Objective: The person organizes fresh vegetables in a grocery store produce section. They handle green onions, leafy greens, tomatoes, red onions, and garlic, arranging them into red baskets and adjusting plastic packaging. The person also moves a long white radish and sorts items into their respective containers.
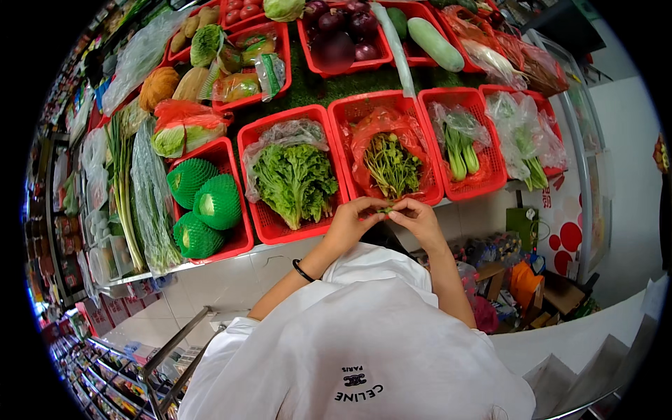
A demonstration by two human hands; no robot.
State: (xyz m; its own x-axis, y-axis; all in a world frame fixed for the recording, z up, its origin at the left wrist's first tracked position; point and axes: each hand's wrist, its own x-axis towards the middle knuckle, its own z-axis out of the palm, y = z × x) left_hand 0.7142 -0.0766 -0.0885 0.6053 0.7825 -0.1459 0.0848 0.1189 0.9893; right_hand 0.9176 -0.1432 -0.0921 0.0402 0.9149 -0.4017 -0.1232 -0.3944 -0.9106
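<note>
Both my hands meet at the front edge of a red plastic basket (433, 196). The fingertips of my left hand (353, 221) and my right hand (421, 222) pinch a small green sprig (386, 210) between them. Just beyond my fingers, a bunch of thin-stemmed leafy herbs (392, 164) lies in a red plastic bag (362, 137) inside that basket. Left of it, a head of green leaf lettuce (295, 178) rests on clear plastic in another basket. To the right, bok choy (458, 152) sits partly bagged in its own basket.
Melons in green foam nets (217, 202) fill a basket at the left, beside leeks (122, 189). Red onions (341, 26) and a winter melon (436, 44) are farther back. A glass-doored cabinet (590, 152) stands right; a metal rail (173, 341) is at lower left.
</note>
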